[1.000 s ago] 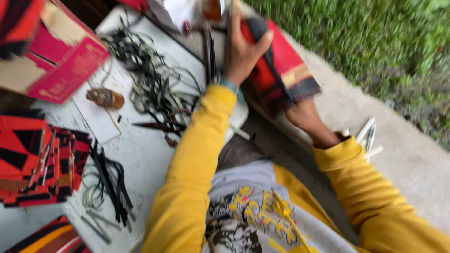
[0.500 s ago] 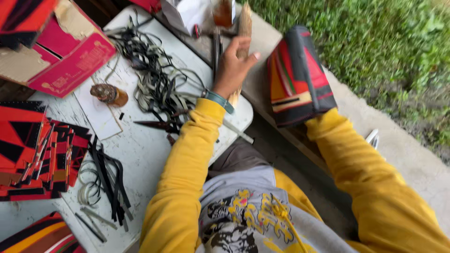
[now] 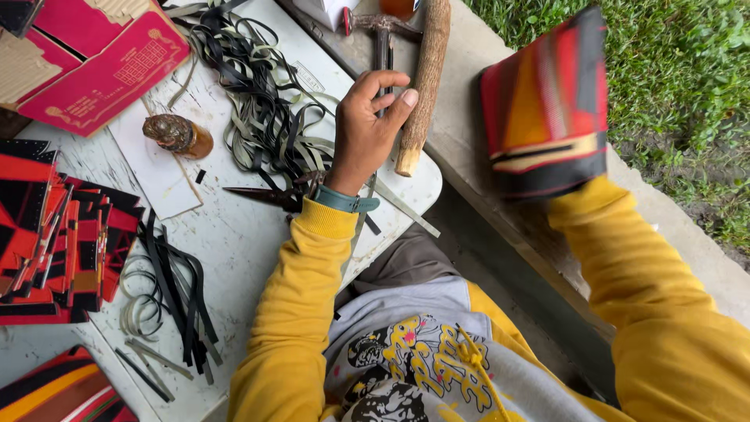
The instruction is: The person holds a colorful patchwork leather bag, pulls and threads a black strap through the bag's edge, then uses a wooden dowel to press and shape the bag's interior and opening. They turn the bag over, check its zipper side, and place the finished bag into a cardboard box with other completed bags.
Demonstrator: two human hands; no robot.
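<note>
My left hand [image 3: 366, 131], with a teal watch at the wrist, lies on the white table [image 3: 234, 242]. Its fingers are curled and apart, and the thumb touches the side of a rough wooden stick [image 3: 427, 74] that lies along the table's edge. Off the table at the upper right, a folded woven piece [image 3: 547, 101] in red, black and orange is held up. My right hand is hidden behind this piece, and only its yellow sleeve [image 3: 656, 297] shows.
A tangle of black and pale strips [image 3: 258, 101] lies left of my left hand, with dark scissors [image 3: 266, 195] under the wrist. A small brown bottle [image 3: 178, 134], a red cardboard box [image 3: 101, 66], stacked red-black pieces [image 3: 62, 234] and a hammer [image 3: 383, 31] surround them. Grass [image 3: 680, 70] borders a concrete ledge.
My right arm lifted the woven piece up and away to the right. My left hand slid from the top of the stick down beside its lower part and opened.
</note>
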